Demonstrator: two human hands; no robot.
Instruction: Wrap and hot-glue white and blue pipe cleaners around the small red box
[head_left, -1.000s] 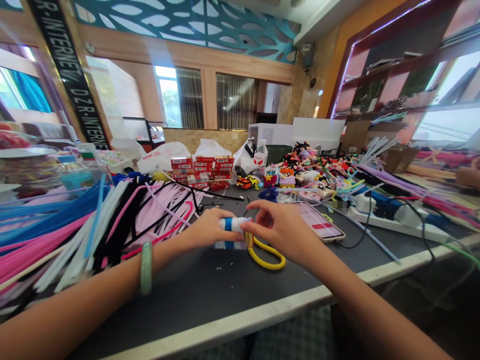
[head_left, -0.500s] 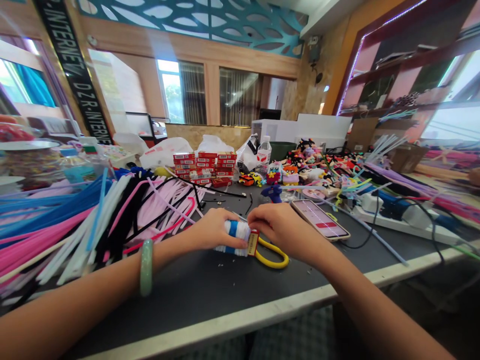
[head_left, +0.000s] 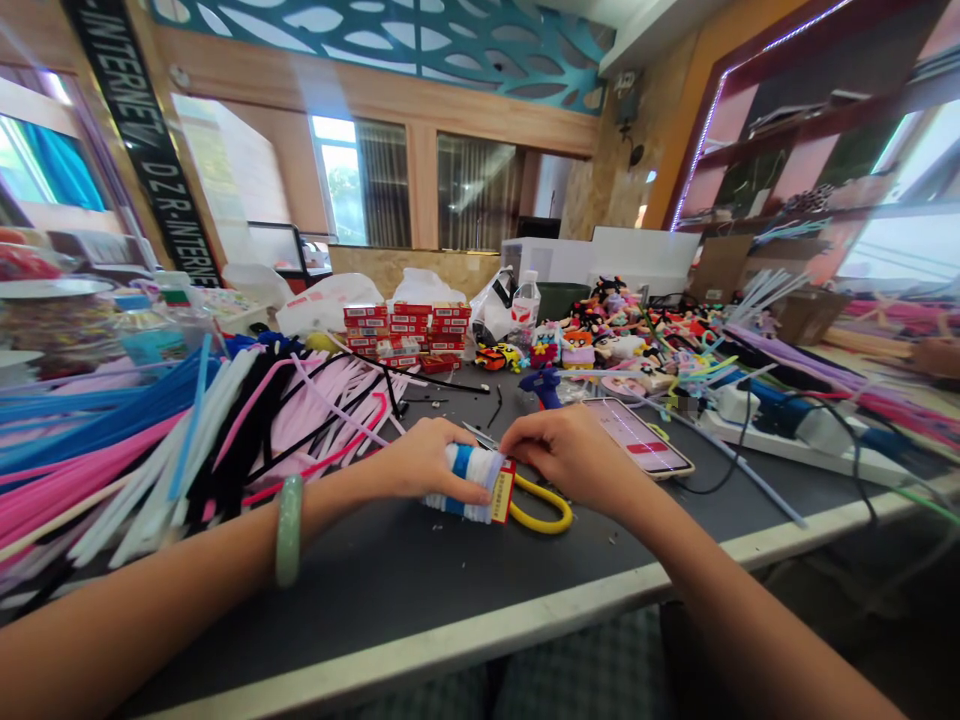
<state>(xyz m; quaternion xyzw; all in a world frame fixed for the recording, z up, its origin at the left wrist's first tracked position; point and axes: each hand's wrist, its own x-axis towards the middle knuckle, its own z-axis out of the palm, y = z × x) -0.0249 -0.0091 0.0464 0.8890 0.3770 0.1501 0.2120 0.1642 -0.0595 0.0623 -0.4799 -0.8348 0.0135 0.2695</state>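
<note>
A small box wrapped in white and blue fuzzy pipe cleaners [head_left: 466, 468] lies over the dark tabletop, its red-and-yellow printed end [head_left: 503, 492] uncovered. My left hand [head_left: 431, 458], with a green bangle on the wrist, is closed around it from the left, thumb along the near side. At the box's right upper edge, my right hand [head_left: 551, 445] has thumb and fingertips pinched together. What they hold, if anything, is too small to make out. Scissors with yellow handles [head_left: 551, 518] lie just behind and right of the box, blades partly hidden by my right hand and the box.
Bundled pipe cleaners [head_left: 247, 430] cover the left side. Stacked red boxes [head_left: 409, 330] stand at the back, near a blue glue gun [head_left: 544, 385] and plush-like figures [head_left: 600, 330]. A phone [head_left: 637, 437], cables and a power strip [head_left: 795, 450] lie right. The pale table edge [head_left: 465, 630] runs in front.
The wrapped box has tilted slightly, and more of its printed end shows. My right fingers have shifted a little at its upper edge. The view has moved slightly.
</note>
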